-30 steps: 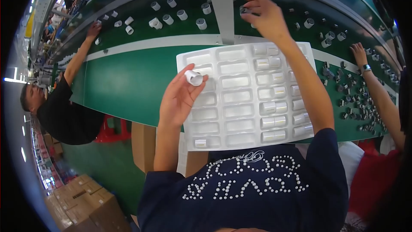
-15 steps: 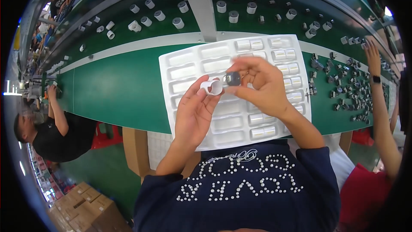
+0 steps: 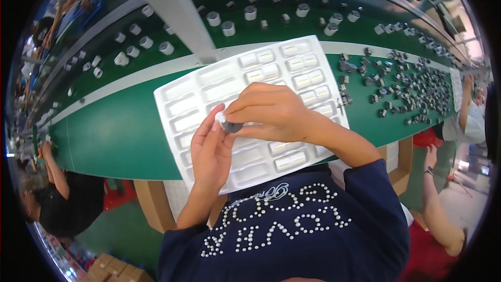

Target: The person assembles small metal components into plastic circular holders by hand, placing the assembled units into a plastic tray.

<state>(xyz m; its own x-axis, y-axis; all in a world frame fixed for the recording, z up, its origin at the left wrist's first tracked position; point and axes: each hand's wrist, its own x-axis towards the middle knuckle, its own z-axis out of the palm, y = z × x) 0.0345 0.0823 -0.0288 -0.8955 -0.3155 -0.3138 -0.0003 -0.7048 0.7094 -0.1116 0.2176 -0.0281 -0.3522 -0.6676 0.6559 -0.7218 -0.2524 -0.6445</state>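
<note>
My left hand (image 3: pixel 210 149) and my right hand (image 3: pixel 271 110) meet over a white moulded tray (image 3: pixel 180 90) with rows of long pockets. Between the fingertips sit a small white ring-shaped part (image 3: pixel 219 120) and a small dark grey part (image 3: pixel 233 127), pressed together. The left thumb and fingers pinch the white part; the right fingers hold the dark one against it. Several pockets on the tray's right side hold finished pieces. The tray lies on a green work surface (image 3: pixel 112 138).
Small white cylinders (image 3: pixel 167 48) stand on the dark green belt behind the tray. A heap of small dark parts (image 3: pixel 417 86) lies to the right. A white post (image 3: pixel 172 5) rises at the back. Other people work at left (image 3: pixel 57 198) and right (image 3: pixel 443 219). Cardboard boxes (image 3: pixel 112 269) sit below.
My right hand came back from the belt with a dark part and joined my left hand over the tray. The two parts are now pressed closer together.
</note>
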